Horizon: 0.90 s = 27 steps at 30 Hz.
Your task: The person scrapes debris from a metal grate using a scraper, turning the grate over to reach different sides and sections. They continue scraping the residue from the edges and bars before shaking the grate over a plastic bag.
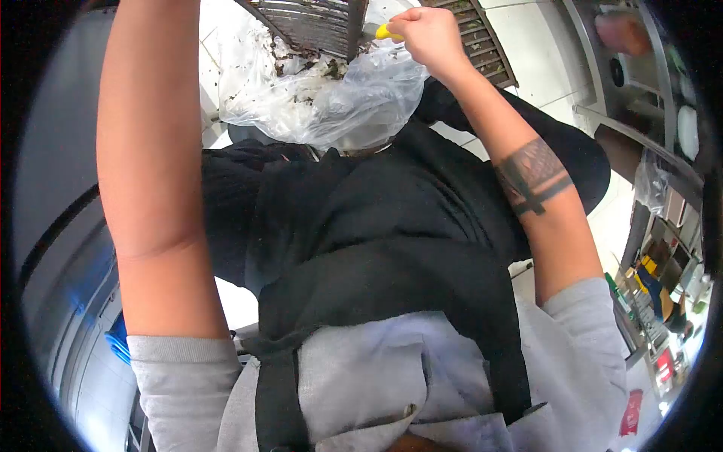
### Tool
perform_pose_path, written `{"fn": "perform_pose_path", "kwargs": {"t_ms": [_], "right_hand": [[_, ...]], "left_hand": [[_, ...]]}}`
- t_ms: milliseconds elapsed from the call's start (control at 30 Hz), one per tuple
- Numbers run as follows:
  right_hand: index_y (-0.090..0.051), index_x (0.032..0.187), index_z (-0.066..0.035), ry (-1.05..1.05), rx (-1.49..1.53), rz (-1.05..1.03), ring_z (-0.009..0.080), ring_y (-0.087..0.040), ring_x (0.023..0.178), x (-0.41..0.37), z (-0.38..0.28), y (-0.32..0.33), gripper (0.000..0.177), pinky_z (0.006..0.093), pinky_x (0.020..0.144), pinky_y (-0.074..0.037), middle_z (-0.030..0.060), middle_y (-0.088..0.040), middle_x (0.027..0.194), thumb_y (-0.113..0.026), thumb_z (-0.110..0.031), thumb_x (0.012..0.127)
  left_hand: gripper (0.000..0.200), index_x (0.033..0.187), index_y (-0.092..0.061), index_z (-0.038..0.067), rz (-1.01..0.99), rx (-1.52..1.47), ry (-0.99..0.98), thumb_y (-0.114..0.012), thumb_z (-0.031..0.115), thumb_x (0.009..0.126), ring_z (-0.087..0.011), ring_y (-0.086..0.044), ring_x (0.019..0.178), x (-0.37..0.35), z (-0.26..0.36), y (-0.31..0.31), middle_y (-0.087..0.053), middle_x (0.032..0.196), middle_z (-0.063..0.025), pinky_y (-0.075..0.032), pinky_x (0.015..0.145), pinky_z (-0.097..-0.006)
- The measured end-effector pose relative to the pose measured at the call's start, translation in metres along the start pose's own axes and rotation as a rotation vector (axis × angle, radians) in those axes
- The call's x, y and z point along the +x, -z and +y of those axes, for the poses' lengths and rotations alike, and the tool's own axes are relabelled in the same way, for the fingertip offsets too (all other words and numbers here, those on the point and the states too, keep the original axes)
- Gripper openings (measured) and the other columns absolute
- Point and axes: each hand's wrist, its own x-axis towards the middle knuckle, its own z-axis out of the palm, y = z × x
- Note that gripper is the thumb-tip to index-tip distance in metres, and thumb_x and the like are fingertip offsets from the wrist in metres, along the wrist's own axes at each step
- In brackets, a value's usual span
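Note:
My right hand [431,36] is closed around the yellow handle [386,32] of a tool; its working end cannot be made out clearly. Beside it, a dark slatted metal grate [312,21] stands tilted over a clear plastic bag [331,113]. Dark wet scraps [331,69] lie on the plastic around the grate's lower corner. My left forearm [151,135] reaches up past the top edge of the view, so the left hand is hidden.
A second slatted grate [482,44] lies on the white tiled floor [531,45] beyond my right hand. My bent knee [591,169] is at the right. Metal shelving [640,124] stands farther right, and a grey panel [56,151] rises on the left.

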Motion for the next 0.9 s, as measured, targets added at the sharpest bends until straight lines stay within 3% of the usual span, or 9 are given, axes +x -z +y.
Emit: {"fn": "perform_pose_path", "kwargs": {"t_ms": [167, 233, 367, 500, 567, 633, 800, 867, 900], "right_hand": [[-0.077, 0.08, 0.003, -0.152, 0.22, -0.011, 0.0104, -0.051, 0.048, -0.015, -0.046, 0.033, 0.015, 0.0294, 0.045, -0.036, 0.0044, -0.064, 0.06, -0.073, -0.011, 0.082], [-0.08, 0.1, -0.003, -0.072, 0.082, -0.04, 0.011, -0.062, 0.057, -0.007, 0.003, -0.005, 0.024, 0.0271, 0.052, -0.048, 0.0072, -0.076, 0.08, -0.073, -0.021, 0.088], [-0.082, 0.093, -0.004, -0.246, 0.133, -0.063, 0.0109, -0.062, 0.056, 0.003, 0.043, -0.044, 0.018, 0.0278, 0.051, -0.047, 0.006, -0.075, 0.075, -0.074, -0.017, 0.083], [-0.076, 0.077, 0.003, -0.149, 0.366, -0.083, 0.0102, -0.051, 0.049, 0.007, 0.024, -0.006, 0.014, 0.0296, 0.046, -0.036, 0.005, -0.066, 0.063, -0.072, -0.009, 0.083], [-0.076, 0.078, 0.003, -0.226, 0.27, -0.072, 0.0113, -0.054, 0.051, -0.002, -0.005, 0.005, 0.013, 0.0296, 0.048, -0.039, 0.0055, -0.068, 0.065, -0.071, -0.008, 0.083], [-0.081, 0.091, -0.005, -0.133, 0.14, -0.009, 0.0097, -0.059, 0.054, 0.003, 0.036, -0.032, 0.016, 0.0282, 0.049, -0.045, 0.0039, -0.072, 0.071, -0.074, -0.017, 0.083], [-0.081, 0.09, -0.005, -0.151, 0.165, -0.029, 0.0092, -0.059, 0.055, 0.005, 0.087, -0.073, 0.015, 0.028, 0.05, -0.046, 0.0047, -0.073, 0.072, -0.075, -0.017, 0.083], [-0.082, 0.092, -0.005, -0.238, 0.206, -0.108, 0.01, -0.064, 0.061, 0.003, 0.055, -0.033, 0.017, 0.0284, 0.057, -0.051, 0.0051, -0.075, 0.075, -0.075, -0.018, 0.083], [-0.075, 0.078, 0.004, -0.136, 0.256, -0.07, 0.0121, -0.057, 0.053, -0.005, 0.025, -0.019, 0.014, 0.0298, 0.05, -0.042, 0.0041, -0.067, 0.065, -0.072, -0.009, 0.083]], "left_hand": [[0.023, 0.079, -0.067, 0.001, 0.017, -0.05, 0.079, -0.061, 0.022, 0.086, -0.0246, -0.063, 0.068, -0.009, 0.008, -0.015, -0.06, 0.069, -0.0118, -0.049, 0.064, -0.0335], [0.023, 0.08, -0.067, 0.001, 0.037, -0.051, 0.113, -0.061, 0.022, 0.086, -0.0246, -0.063, 0.068, -0.011, 0.01, -0.013, -0.06, 0.069, -0.0118, -0.049, 0.064, -0.0335], [0.023, 0.08, -0.067, 0.001, 0.069, -0.073, 0.196, -0.061, 0.022, 0.086, -0.0246, -0.063, 0.068, -0.023, 0.013, -0.02, -0.06, 0.069, -0.0118, -0.049, 0.064, -0.0335], [0.023, 0.08, -0.067, 0.001, 0.077, -0.111, 0.271, -0.061, 0.022, 0.087, -0.0246, -0.063, 0.068, -0.034, 0.019, -0.03, -0.06, 0.069, -0.0118, -0.049, 0.065, -0.0335], [0.023, 0.08, -0.068, 0.001, 0.093, -0.122, 0.302, -0.061, 0.022, 0.087, -0.0246, -0.063, 0.068, -0.037, 0.02, -0.032, -0.06, 0.069, -0.0118, -0.049, 0.065, -0.0335], [0.023, 0.08, -0.068, 0.001, 0.118, -0.12, 0.331, -0.061, 0.022, 0.087, -0.0247, -0.063, 0.068, -0.039, 0.02, -0.03, -0.06, 0.069, -0.0118, -0.05, 0.065, -0.0334], [0.023, 0.081, -0.068, 0.001, 0.156, -0.144, 0.438, -0.061, 0.022, 0.087, -0.0247, -0.063, 0.068, -0.055, 0.027, -0.038, -0.06, 0.069, -0.0118, -0.05, 0.065, -0.0334], [0.024, 0.081, -0.068, 0.001, 0.164, -0.151, 0.473, -0.061, 0.022, 0.087, -0.0247, -0.063, 0.068, -0.06, 0.029, -0.042, -0.06, 0.069, -0.0118, -0.05, 0.066, -0.0334], [0.024, 0.081, -0.068, 0.001, 0.169, -0.155, 0.488, -0.061, 0.022, 0.087, -0.0247, -0.063, 0.068, -0.062, 0.029, -0.044, -0.06, 0.07, -0.0118, -0.05, 0.066, -0.0334]]}}
